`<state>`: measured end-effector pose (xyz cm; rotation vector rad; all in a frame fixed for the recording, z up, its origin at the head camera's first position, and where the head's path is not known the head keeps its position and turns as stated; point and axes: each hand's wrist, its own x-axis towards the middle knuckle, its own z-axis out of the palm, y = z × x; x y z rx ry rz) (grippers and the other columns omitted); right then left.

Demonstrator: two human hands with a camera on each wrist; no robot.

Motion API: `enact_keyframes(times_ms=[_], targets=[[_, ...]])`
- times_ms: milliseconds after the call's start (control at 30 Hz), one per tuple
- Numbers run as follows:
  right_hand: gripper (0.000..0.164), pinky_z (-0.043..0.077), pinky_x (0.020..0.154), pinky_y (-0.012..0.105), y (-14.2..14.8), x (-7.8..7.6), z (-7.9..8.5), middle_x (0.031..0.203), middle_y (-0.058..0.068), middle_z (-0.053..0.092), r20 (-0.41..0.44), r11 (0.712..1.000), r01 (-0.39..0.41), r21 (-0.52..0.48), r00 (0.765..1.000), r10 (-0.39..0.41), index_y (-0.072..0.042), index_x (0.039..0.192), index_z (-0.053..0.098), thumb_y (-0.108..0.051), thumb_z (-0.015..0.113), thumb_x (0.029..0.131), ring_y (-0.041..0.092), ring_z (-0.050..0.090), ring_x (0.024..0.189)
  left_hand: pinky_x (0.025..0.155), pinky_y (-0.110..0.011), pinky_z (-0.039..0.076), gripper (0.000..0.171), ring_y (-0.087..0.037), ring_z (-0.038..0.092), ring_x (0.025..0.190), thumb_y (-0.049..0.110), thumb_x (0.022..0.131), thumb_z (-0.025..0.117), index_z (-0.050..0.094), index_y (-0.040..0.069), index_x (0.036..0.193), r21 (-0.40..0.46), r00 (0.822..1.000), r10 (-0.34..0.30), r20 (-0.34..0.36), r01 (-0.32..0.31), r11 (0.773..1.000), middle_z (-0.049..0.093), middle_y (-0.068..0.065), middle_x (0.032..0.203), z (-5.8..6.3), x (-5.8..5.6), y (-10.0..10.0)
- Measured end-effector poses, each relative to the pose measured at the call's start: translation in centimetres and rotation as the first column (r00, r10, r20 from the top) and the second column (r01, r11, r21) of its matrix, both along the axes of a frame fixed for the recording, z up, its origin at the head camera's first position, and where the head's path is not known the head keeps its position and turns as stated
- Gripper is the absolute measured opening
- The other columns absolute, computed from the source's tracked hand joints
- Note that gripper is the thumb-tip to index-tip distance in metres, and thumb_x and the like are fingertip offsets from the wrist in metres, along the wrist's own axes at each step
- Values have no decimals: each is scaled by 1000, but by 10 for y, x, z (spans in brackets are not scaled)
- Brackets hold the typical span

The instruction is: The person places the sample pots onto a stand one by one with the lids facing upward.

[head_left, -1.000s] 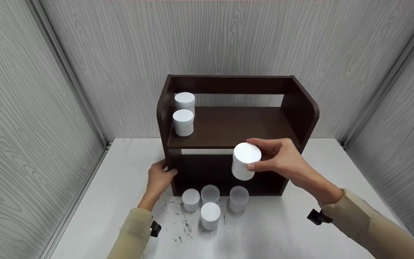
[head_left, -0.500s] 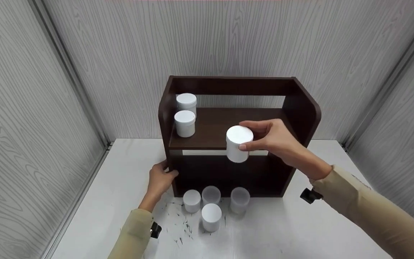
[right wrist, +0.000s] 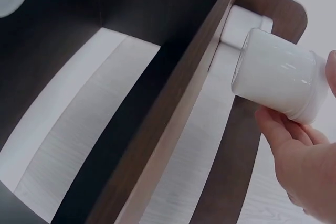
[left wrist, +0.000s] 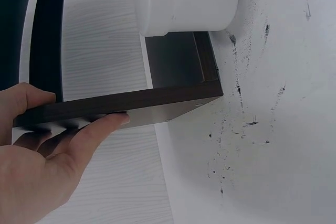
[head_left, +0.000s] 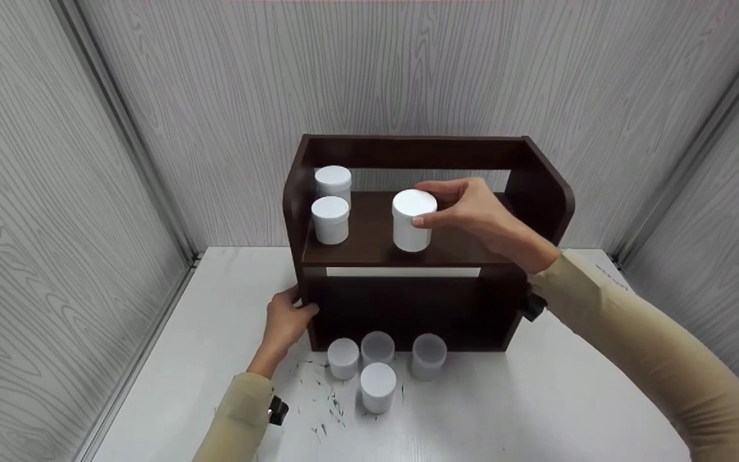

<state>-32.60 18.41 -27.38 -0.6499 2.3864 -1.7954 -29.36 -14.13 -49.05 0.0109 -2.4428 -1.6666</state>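
Observation:
My right hand pinches a white lidded jar between thumb and fingers. The jar is upright and overlaps the upper shelf of a dark brown shelf unit in the head view. In the right wrist view, the held jar shows above the shelf's front edge. Two more white jars, a front one and a rear one, stand at the left end of that shelf. My left hand grips the unit's left side panel, thumb and fingers on opposite faces.
On the white table before the unit stand two white jars, one at left and one nearer me. Beside them are two frosted cups, left and right. Dark scuffs mark the tabletop. Grey wood-grain walls surround it.
My right hand has raised the jar and carried it forward and slightly left, from before the lower compartment to the upper shelf. My left hand stays on the side panel.

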Motion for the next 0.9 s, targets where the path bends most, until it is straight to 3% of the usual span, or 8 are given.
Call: enact_keyframes(times_ms=[400,733,900], targets=[[71,52,106,35,-10,-44,10,139,17,67,-45,999,30,19,999,-29,6,142,63,-8,94,79,25,63,128,106,-51,52,60,-42,56,135,8,93,65,50,-13,147,5,1000,-22,-1,22,1000,60,-29,142,-1,0,0],[68,56,100,34,-28,-75,13,140,17,66,-11,1000,-25,-2,1000,25,4,142,63,-3,92,80,25,67,123,84,-36,62,60,-35,70,114,8,92,65,52,-10,148,22,1000,-7,22,7,1000,60,-29,143,-1,2,-3],[66,55,102,33,-35,-86,13,137,16,68,-34,998,-43,40,998,45,3,141,64,-4,91,81,23,68,120,87,-37,61,60,-36,68,119,7,92,66,52,-10,148,30,1000,-2,21,2,1000,61,-28,142,1,2,-2]])
